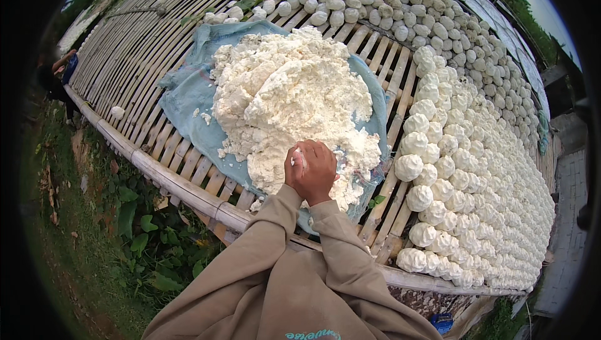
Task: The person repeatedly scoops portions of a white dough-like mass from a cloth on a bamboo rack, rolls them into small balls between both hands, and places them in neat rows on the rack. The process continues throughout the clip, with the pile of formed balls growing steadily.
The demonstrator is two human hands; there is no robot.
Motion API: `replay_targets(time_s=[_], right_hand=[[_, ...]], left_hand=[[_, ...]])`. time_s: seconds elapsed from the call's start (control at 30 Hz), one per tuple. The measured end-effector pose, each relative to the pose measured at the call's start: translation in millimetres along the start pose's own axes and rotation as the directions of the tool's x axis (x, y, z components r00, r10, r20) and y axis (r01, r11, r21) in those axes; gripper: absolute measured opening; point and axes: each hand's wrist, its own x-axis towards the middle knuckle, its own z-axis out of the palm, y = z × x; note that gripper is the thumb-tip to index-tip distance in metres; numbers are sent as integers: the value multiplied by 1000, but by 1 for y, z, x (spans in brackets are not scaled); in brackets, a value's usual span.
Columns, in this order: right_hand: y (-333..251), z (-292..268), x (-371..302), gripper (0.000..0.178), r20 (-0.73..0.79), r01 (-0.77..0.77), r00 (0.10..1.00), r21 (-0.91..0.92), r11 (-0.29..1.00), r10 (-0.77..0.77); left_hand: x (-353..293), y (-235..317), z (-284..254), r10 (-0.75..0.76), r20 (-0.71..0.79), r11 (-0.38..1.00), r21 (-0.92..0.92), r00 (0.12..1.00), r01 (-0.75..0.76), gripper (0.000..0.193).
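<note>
My left hand (292,170) and my right hand (318,170) are cupped together, the right one wrapped over the left. Between them is a lump of white dough, mostly hidden, with only a little white showing at the fingers. Both hands are closed, over the near edge of a big heap of crumbly white dough (288,89). The heap lies on a light blue cloth sheet (200,86), with loose crumbs scattered on it.
A bamboo slat rack (134,58) carries everything, edged by a thick bamboo pole (150,163). To the right stand rows of shaped white dough balls (463,171). Greyer, drier balls (400,8) cover the far side. At far left is another person (59,80). Leafy plants (147,240) grow below.
</note>
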Motion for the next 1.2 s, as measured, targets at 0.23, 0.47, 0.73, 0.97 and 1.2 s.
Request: replay_targets(time_s=[0.23,0.47,0.73,0.97,1.2], right_hand=[[24,-25,-44,35,-325,-158,928,95,983,181],[29,-40,-75,36,-417,-233,889,-55,971,190],[51,-49,-87,37,-488,-286,840,-25,958,238],[81,-85,-130,75,-287,-537,766,206,818,575],[172,-112,-139,73,-522,-706,516,190,683,679]], left_hand=[[-28,-30,18,-279,4,935,-229,960,272,78],[-37,-41,35,-448,190,813,-320,873,487,70],[-48,-45,62,-501,230,809,-218,834,546,68],[-41,-82,108,-535,294,842,108,792,529,96],[-20,-73,117,-363,321,864,468,875,187,84]])
